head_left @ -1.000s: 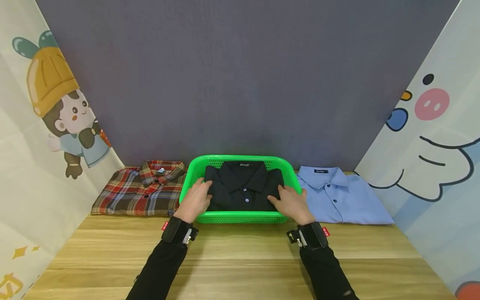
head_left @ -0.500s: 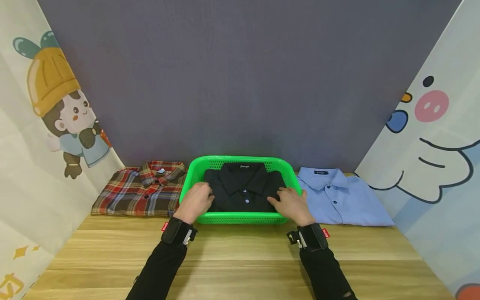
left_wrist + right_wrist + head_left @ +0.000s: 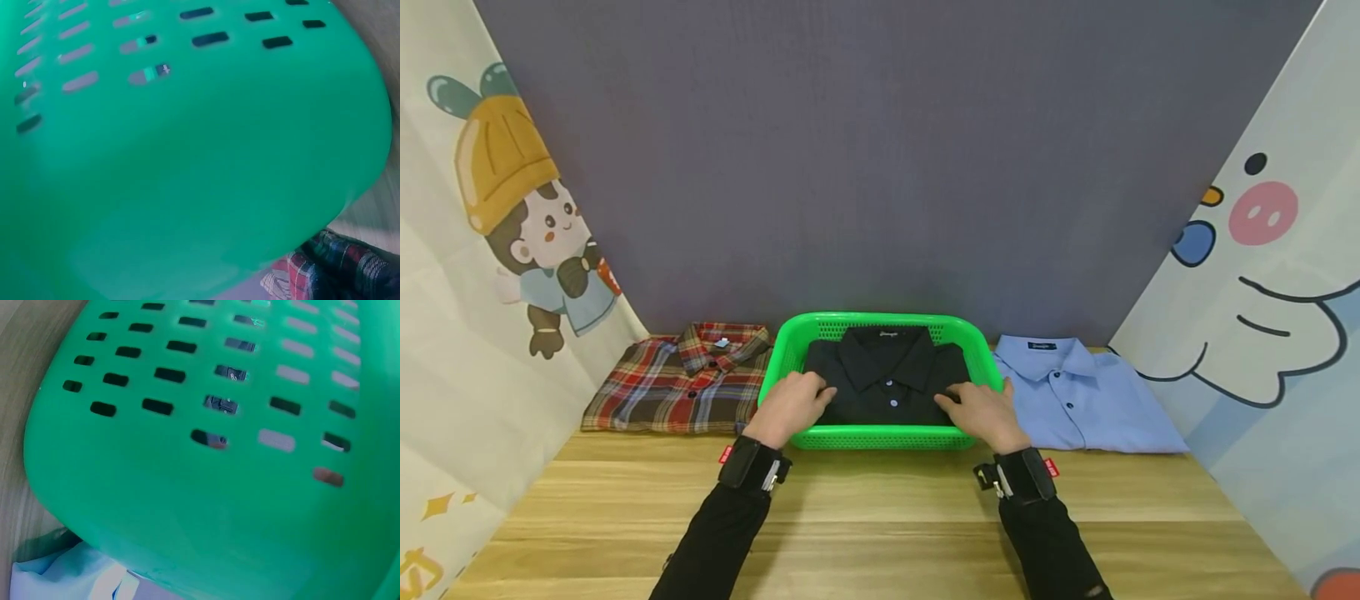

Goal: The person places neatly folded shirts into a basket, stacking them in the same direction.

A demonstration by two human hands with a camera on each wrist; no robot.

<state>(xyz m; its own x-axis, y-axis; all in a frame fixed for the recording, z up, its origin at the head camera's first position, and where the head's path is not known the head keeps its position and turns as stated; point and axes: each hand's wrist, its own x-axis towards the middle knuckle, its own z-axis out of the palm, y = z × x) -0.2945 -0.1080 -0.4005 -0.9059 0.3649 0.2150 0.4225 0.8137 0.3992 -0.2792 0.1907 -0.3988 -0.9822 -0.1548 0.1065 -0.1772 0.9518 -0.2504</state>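
Observation:
A folded black shirt (image 3: pixel 880 392), collar up, lies inside a green plastic basket (image 3: pixel 880 437). My left hand (image 3: pixel 792 407) reaches over the basket's left rim, fingers bent down at the shirt's left side. On the opposite side my right hand (image 3: pixel 987 410) touches the shirt's right part, thumb and forefinger near each other. The fingertips of both hands are partly hidden, so a pinch on the cloth cannot be made out. The left wrist view shows mostly the basket wall (image 3: pixel 206 162); the right wrist view shows the perforated wall (image 3: pixel 169 494), with a bit of skin behind one hole.
A folded plaid shirt (image 3: pixel 677 392) lies left of the basket, and a folded light blue shirt (image 3: pixel 1097 408) lies right of it. All rest on a wooden table (image 3: pixel 880 517). A dark grey panel (image 3: pixel 880 167) rises behind them, with printed white sheets at both sides.
My left hand has drawn slightly down and its fingers have bent more. The black shirt's sides have spread a little outward. My right hand has stayed almost still.

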